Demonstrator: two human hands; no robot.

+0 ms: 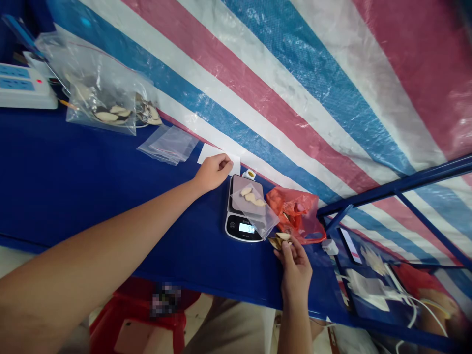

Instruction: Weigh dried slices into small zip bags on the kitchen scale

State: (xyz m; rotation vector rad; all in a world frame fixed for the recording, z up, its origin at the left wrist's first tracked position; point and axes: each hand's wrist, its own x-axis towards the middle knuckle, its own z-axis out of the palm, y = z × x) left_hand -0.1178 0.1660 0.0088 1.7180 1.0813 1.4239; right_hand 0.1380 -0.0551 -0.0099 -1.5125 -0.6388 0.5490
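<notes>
My left hand (214,171) reaches across the blue table and pinches the edge of a white paper sheet (206,153) lying by the striped tarp. My right hand (295,268) is closed on a few pale dried slices (279,239), held just right of a small digital scale (243,209). On the scale lies a clear zip bag (258,211) with three pale slices (252,195) inside. A red plastic bag (297,212) lies open right behind my right hand.
Empty clear zip bags (167,144) lie left of the paper. A big clear bag with dried slices (98,91) and a white power strip (24,86) sit at far left. A blue metal frame (391,189) with cables stands on the right. A red stool (147,319) is below the table.
</notes>
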